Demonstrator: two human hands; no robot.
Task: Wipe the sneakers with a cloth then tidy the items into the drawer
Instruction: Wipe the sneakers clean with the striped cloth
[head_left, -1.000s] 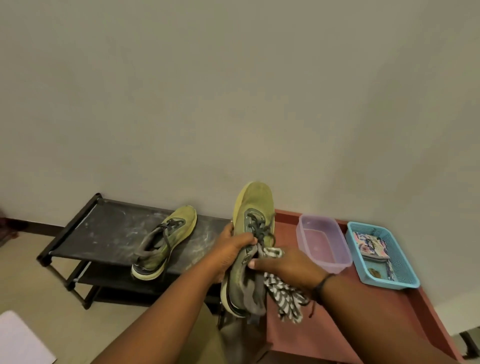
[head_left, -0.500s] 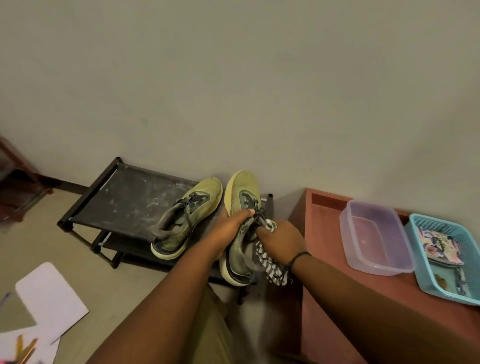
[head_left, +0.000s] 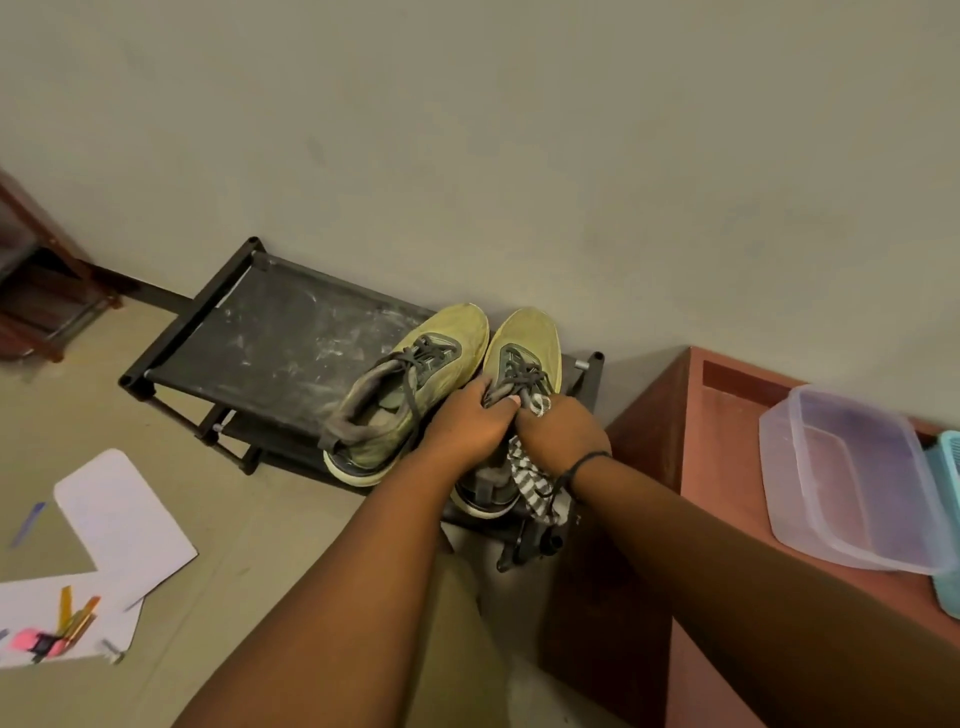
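Note:
Two olive-yellow sneakers with dark laces stand side by side on the black shoe rack (head_left: 270, 338). The left sneaker (head_left: 405, 395) sits free. My left hand (head_left: 467, 426) grips the right sneaker (head_left: 524, 348) at its laces and tongue. My right hand (head_left: 558, 434) holds the same sneaker's right side and clutches a grey-and-white striped cloth (head_left: 530, 486), which hangs below the wrist. The right sneaker's heel is partly hidden by both hands.
A reddish-brown cabinet (head_left: 727, 410) stands to the right, bearing a clear plastic container (head_left: 852, 478) and a blue basket (head_left: 948, 519) at the frame edge. White papers (head_left: 119, 514), pens and a pink item (head_left: 31, 642) lie on the floor at left. Dark furniture (head_left: 36, 291) stands far left.
The right sneaker has come down from mid-air onto the rack beside the left one, still held by both hands. The view has swung left and down.

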